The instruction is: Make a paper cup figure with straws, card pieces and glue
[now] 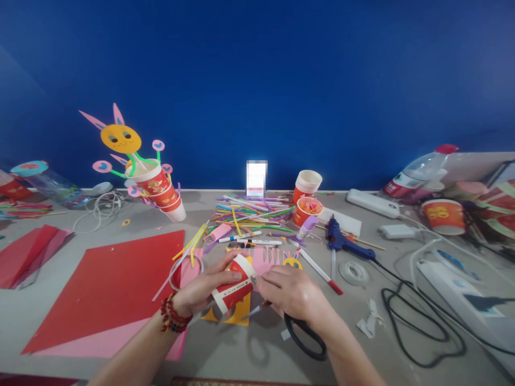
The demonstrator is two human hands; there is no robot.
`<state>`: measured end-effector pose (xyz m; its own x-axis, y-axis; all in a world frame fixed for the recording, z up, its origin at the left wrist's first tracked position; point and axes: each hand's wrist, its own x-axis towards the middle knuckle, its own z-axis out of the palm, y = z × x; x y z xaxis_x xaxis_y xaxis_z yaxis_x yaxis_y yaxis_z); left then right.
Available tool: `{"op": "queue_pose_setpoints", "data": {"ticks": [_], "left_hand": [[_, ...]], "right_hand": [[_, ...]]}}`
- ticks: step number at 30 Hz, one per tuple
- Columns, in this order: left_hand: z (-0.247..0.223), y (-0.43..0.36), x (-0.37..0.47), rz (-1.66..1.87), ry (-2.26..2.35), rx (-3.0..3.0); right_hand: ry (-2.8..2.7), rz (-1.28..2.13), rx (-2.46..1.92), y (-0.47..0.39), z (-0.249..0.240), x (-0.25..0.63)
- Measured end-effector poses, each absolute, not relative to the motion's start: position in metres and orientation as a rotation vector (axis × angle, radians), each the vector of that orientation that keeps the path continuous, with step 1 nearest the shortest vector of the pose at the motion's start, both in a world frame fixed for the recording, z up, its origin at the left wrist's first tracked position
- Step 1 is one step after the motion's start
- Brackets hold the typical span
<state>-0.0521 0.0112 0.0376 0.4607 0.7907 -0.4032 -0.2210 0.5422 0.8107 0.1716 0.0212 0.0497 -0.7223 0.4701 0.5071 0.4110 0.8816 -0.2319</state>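
A red and white paper cup (235, 287) lies tilted in my left hand (209, 284), its fingers wrapped round the cup's side. My right hand (295, 295) touches the cup's right end with pinched fingertips. Black-handled scissors (308, 340) hang from my right hand, their handle loops below the palm and a blade showing to its left. Whether the fingertips also pinch something small is hidden. Under the hands lie cut yellow paper (240, 313) and pink paper with cut strips (263, 257).
Red sheets (116, 279) cover the left of the table. A bunny figure (120, 139) on stacked cups stands back left. Pipe cleaners (253, 212), a lit screen (256, 177), markers and cups lie behind. On the right are a blue glue gun (346, 241), tape (353, 272) and cables.
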Motion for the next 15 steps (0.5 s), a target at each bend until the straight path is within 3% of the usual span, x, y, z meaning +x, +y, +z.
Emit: {"op": "queue_pose_setpoints", "data": {"ticks": [15], "left_hand": [[0.0389,0.0061,-0.0539,0.772,0.916,1.067]], "right_hand": [[-2.345,0.392,-0.763,0.015,0.0431,0.1669]]}}
